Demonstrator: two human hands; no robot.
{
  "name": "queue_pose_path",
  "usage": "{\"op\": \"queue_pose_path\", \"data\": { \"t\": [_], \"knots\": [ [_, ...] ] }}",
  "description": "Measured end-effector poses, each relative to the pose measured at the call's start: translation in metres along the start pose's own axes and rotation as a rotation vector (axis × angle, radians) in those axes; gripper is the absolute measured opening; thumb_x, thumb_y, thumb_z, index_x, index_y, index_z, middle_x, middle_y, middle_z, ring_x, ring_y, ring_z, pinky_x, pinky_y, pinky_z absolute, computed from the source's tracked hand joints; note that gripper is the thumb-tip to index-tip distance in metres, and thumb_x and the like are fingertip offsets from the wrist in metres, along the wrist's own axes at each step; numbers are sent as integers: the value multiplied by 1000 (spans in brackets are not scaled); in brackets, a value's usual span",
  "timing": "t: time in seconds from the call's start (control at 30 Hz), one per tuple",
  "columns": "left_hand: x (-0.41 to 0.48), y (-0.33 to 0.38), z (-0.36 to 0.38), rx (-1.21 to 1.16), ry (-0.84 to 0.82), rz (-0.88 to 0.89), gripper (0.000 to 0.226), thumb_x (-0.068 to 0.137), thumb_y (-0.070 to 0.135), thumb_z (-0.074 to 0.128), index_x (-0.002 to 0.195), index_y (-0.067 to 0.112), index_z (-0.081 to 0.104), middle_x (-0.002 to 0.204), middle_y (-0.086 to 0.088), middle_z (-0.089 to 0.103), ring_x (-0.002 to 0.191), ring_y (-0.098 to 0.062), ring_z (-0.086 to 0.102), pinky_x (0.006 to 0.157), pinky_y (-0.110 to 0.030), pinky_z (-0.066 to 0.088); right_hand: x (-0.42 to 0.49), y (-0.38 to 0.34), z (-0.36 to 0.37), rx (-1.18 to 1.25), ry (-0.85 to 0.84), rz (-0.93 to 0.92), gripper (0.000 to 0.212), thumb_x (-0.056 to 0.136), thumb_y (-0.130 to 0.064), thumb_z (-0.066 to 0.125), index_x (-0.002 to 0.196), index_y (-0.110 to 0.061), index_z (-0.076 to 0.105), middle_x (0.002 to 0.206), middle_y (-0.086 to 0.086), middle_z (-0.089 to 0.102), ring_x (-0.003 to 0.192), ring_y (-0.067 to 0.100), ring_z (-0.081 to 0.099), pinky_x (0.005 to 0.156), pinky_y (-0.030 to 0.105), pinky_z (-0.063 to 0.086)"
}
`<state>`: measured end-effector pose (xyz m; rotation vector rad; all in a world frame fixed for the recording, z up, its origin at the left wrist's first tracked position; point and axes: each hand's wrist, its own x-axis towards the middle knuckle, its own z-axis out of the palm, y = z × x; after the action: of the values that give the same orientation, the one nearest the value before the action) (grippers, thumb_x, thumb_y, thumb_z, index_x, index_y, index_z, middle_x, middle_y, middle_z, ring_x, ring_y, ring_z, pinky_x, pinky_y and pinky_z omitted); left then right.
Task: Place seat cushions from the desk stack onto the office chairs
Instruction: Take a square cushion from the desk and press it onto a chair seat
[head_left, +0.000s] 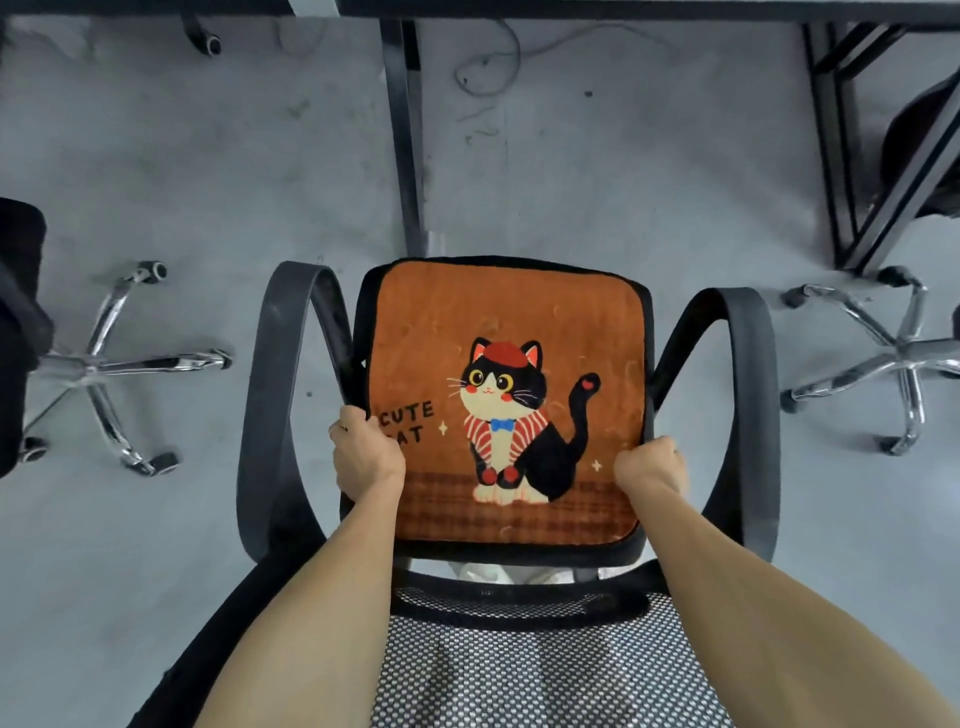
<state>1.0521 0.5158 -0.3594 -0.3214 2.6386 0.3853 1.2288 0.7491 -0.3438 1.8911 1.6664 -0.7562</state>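
- Cat cushion flat on the chair seat, between the armrests
- Left hand clamped on its left edge
- Right hand clamped on the right edge

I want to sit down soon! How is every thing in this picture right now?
Cat cushion: flat on the seat, picture side up.
Left hand: gripping the cushion's left edge.
Right hand: gripping its right edge.
Office chair: upright, nobody sitting.
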Motion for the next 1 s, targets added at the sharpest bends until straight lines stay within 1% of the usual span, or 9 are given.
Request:
{"op": "queue_pose_path", "data": {
  "t": [0.27,0.33,0.43,0.57,0.67,0.73,0.8,0.9,1.0],
  "knots": [
    [7,-3,2,-25,-23,-57,18,105,26,42,118,14,47,129,-14,48,99,-41,58,70,-46,43,1,6,1,100,64,-53,28,94,-17,47,119,-7,52,122,17,55,104,39,58,83,44,51],
    [9,-3,3,-18,-30,-73,19,104,25,44,117,12,48,127,-14,49,99,-42,59,70,-47,43,2,7,2,100,76,-64,27,95,-17,46,119,-7,53,122,17,55,105,39,58,85,45,51],
    [8,-5,3,-15,-34,-97,20,103,25,46,117,11,48,127,-14,49,99,-41,59,69,-46,43,4,7,3,93,71,-69,27,94,-16,47,119,-6,52,122,17,54,105,39,57,79,42,48],
    [12,-13,5,-75,-37,-104,32,101,29,51,131,20,44,132,-14,49,105,-39,59,74,-50,50,6,4,1,112,60,-55,26,93,-13,47,119,-9,47,125,16,50,110,40,55,77,42,44],
    [17,-20,8,-99,-67,-119,45,100,32,53,142,22,40,133,-18,52,117,-40,55,89,-53,51,10,2,-1,95,64,-50,28,92,-13,49,120,-11,47,125,16,50,111,40,55,79,44,46],
    [19,-23,10,-83,-88,-133,47,101,33,51,145,19,40,131,-18,55,122,-39,51,93,-52,48,11,1,0,89,61,-53,30,92,-14,49,122,-13,48,125,15,50,111,40,55,79,44,46],
    [20,-24,12,-79,-85,-139,46,102,34,50,145,20,41,129,-17,57,123,-38,49,92,-49,47,13,1,2,91,68,-53,27,92,-14,48,119,-16,48,123,14,51,111,40,54,80,45,48],
    [22,-22,16,-93,-69,-159,43,102,33,49,143,22,41,128,-17,56,122,-37,46,87,-47,45,16,0,8,64,94,-63,16,92,-12,47,106,-20,43,122,14,50,113,41,51,85,48,48],
    [23,-20,20,-86,-57,-167,41,102,30,49,141,22,41,128,-17,55,122,-37,44,86,-47,45,16,-5,18,-10,102,-65,21,91,-10,46,109,-20,45,124,13,45,119,40,42,88,50,42]
  ]
}}
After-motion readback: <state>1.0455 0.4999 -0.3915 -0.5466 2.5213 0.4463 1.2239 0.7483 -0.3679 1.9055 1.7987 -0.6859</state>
